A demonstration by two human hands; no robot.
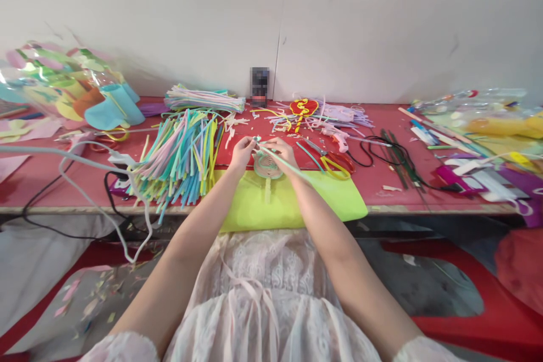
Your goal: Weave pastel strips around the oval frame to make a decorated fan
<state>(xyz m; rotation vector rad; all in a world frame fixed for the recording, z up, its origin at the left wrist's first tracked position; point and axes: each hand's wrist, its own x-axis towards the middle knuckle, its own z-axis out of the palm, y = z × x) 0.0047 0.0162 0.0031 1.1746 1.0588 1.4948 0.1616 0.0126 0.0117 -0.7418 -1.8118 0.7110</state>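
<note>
My left hand (243, 154) and my right hand (281, 153) are close together over the table's front middle, with fingers pinched. Both grip a pale green pipe cleaner (292, 165), whose long end slants to the right past my right wrist. Just below my fingers is a round, coiled pipe-cleaner piece (268, 166) in pale green and cream. A short pale stalk (268, 191) points from it toward me. Under it lies a bright yellow-green sheet (241, 206). My fingers partly hide the coil's upper edge.
A pile of pastel pipe cleaners (178, 155) lies left. To the right are scissors (337, 163), a pink glue gun (336, 134) and black cable (369, 150). A red-and-yellow pipe-cleaner piece (304, 107) sits behind. A white partition (190, 28) bounds the red table (373, 181).
</note>
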